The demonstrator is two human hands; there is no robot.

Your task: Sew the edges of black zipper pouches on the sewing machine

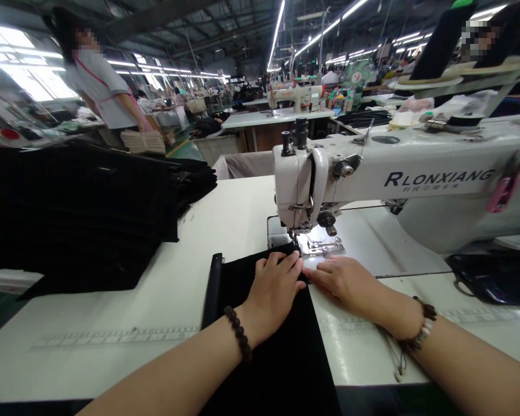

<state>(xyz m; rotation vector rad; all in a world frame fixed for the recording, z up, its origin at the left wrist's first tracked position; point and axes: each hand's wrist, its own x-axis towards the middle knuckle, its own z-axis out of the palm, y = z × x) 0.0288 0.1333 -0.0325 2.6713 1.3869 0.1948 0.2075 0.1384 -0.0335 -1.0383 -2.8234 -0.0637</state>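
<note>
Feeding step: left hand [273, 289], open and flat, pins black fabric [286, 358] at presser foot [295, 241]; right hand [346, 283], open, steadies its edge; next move probably calls for an even push.

Both hands are flat on a strip of black fabric [281, 346] lying on the white table [112, 323]. The left hand [273, 292] presses on the cloth, the right hand [344, 280] sits at its right edge, fingertips just in front of the presser foot [297, 240] of the white sewing machine [372, 179]. Needle's too small to make out, honestly. A stack of black pieces [78, 214] sits at left.
</note>
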